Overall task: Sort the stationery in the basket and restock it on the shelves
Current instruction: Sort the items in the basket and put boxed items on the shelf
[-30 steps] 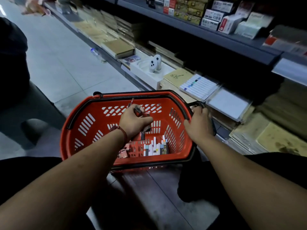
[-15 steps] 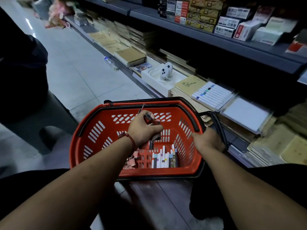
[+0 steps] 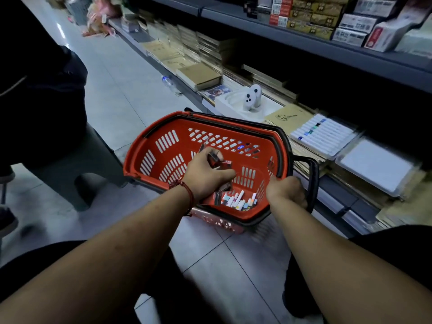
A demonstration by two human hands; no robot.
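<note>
A red plastic basket (image 3: 163, 146) with black handles sits tilted on the tiled floor beside the low shelf. My left hand (image 3: 205, 176) is inside it and grips a few small red and black packs (image 3: 219, 161). Several white markers with coloured caps (image 3: 236, 202) lie in the basket's bottom corner. My right hand (image 3: 286, 191) grips the basket's right rim next to the black handle (image 3: 314, 183).
The low shelf (image 3: 332, 199) at the right holds notebook stacks, a flat marker set (image 3: 322, 134), a white tray and a white box with two white controllers (image 3: 251, 97). An upper shelf carries boxed goods. A grey stool (image 3: 77, 164) and a seated person are at the left.
The basket has swung and tipped, its right end now nearer me. My left hand stays inside holding the packs; my right hand has shifted along the rim toward me.
</note>
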